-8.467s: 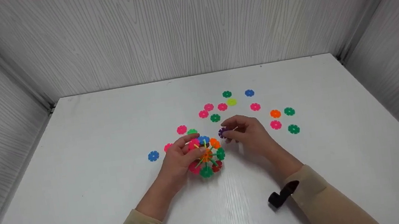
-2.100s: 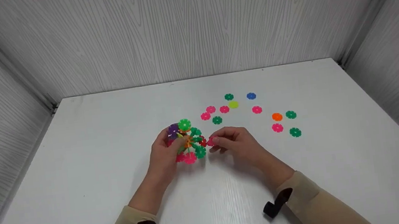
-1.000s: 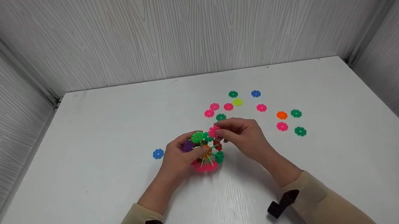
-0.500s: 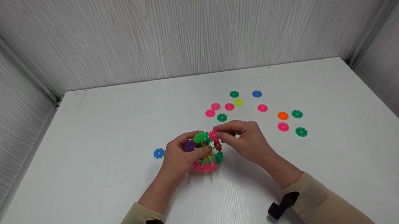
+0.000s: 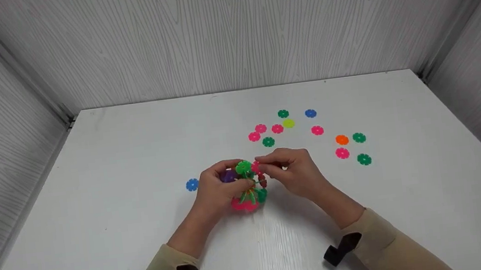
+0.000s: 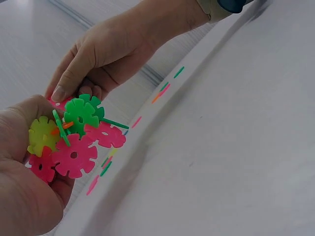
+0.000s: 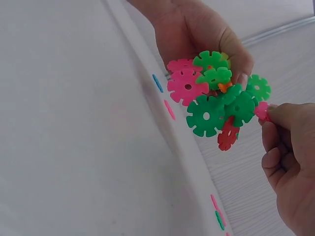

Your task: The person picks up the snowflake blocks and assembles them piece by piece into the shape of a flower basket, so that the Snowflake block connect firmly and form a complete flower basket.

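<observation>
My left hand point(image 5: 215, 190) grips a round cluster of interlocking notched discs point(image 6: 75, 156), its thumb over the orange middle. Pink, green, yellow, purple and dark red discs stand out from it on spokes; fingers hide part of it. My right hand point(image 5: 298, 169) pinches a pink disc point(image 7: 261, 111) between thumb and fingertips at the cluster's upper right rim. This disc touches or nearly touches a green one; whether they are joined, I cannot tell. Just left of it is a light green disc point(image 5: 243, 167). Below it hangs the dark red disc point(image 7: 228, 134).
Loose discs lie flat on the white table point(image 5: 114, 176). Several pink, green, yellow and blue ones are beyond the hands, including a yellow disc point(image 5: 288, 123). An orange disc point(image 5: 342, 139) lies further right, and a blue disc point(image 5: 192, 185) beside my left hand. Panels enclose the table.
The purple disc, earlier in my right hand, is now in the cluster, as is a light green one. The pink disc came to the cluster's upper right and moved slightly down and left.
</observation>
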`<state>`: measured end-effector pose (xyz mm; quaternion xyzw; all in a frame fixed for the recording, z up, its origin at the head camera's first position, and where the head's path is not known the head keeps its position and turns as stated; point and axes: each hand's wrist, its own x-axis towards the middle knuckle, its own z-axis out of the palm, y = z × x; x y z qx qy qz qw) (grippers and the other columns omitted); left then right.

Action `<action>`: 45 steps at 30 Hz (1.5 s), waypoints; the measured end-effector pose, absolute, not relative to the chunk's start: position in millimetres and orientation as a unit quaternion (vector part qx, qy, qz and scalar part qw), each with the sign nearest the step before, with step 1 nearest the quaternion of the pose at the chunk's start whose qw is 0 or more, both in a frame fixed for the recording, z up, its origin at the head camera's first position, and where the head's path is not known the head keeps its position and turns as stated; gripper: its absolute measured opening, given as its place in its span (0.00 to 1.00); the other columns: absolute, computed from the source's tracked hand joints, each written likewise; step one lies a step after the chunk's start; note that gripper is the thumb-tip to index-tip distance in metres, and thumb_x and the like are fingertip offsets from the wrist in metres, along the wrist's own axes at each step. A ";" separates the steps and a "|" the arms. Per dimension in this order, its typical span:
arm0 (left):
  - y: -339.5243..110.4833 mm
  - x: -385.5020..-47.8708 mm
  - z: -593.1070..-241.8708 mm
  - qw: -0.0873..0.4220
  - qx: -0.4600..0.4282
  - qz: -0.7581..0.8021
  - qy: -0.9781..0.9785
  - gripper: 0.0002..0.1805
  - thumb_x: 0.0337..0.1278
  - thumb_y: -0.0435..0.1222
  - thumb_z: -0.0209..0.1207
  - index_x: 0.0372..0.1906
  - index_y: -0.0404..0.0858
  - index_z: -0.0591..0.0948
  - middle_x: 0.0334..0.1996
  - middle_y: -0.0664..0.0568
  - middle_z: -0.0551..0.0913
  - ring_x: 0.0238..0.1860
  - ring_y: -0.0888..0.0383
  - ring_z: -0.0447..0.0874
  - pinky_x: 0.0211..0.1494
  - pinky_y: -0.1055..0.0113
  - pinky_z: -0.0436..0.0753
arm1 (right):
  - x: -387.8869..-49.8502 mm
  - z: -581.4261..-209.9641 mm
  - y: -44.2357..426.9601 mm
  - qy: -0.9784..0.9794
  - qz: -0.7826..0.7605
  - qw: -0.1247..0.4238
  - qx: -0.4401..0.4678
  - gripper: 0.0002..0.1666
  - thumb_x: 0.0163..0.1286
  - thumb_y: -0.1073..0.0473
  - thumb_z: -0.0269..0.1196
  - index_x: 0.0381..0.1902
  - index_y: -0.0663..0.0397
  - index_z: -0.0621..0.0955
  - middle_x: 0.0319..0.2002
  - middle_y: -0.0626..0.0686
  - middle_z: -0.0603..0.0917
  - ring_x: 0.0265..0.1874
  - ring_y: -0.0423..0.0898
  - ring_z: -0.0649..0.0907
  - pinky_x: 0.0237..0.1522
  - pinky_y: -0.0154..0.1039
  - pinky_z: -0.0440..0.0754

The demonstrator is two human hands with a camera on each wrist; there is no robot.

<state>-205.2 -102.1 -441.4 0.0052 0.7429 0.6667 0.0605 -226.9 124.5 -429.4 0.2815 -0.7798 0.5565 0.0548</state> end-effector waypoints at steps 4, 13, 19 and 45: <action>-101.8 -203.6 -439.3 0.063 0.004 0.664 0.745 0.32 0.49 0.38 0.82 0.61 0.44 0.84 0.58 0.51 0.83 0.65 0.49 0.76 0.58 0.57 0.88 | -226.0 -429.7 123.4 -0.786 0.549 0.052 0.279 0.13 0.73 0.60 0.72 0.53 0.49 0.92 0.39 0.44 0.91 0.31 0.47 0.84 0.33 0.32 0.84; -103.3 -206.1 -436.6 0.077 0.039 0.662 0.745 0.28 0.54 0.41 0.80 0.61 0.45 0.86 0.57 0.51 0.83 0.65 0.49 0.76 0.60 0.59 0.86 | -228.6 -426.7 125.8 -0.787 0.545 0.046 0.284 0.14 0.73 0.61 0.71 0.54 0.47 0.92 0.44 0.44 0.91 0.37 0.47 0.86 0.38 0.33 0.86; -109.0 -207.9 -431.8 0.152 0.063 0.683 0.711 0.26 0.59 0.42 0.76 0.62 0.41 0.85 0.55 0.48 0.87 0.59 0.49 0.84 0.57 0.61 0.87 | -231.5 -423.2 131.3 -0.789 0.544 0.024 0.285 0.12 0.74 0.60 0.71 0.53 0.49 0.91 0.41 0.45 0.91 0.36 0.48 0.87 0.39 0.36 0.88; -186.0 -214.4 -388.9 0.065 -0.051 0.738 0.669 0.26 0.71 0.40 0.69 0.69 0.38 0.78 0.59 0.44 0.81 0.55 0.51 0.84 0.56 0.68 0.86 | -270.0 -419.4 95.2 -0.811 0.536 -0.062 0.227 0.13 0.76 0.55 0.70 0.54 0.51 0.90 0.47 0.46 0.90 0.46 0.47 0.88 0.49 0.41 0.88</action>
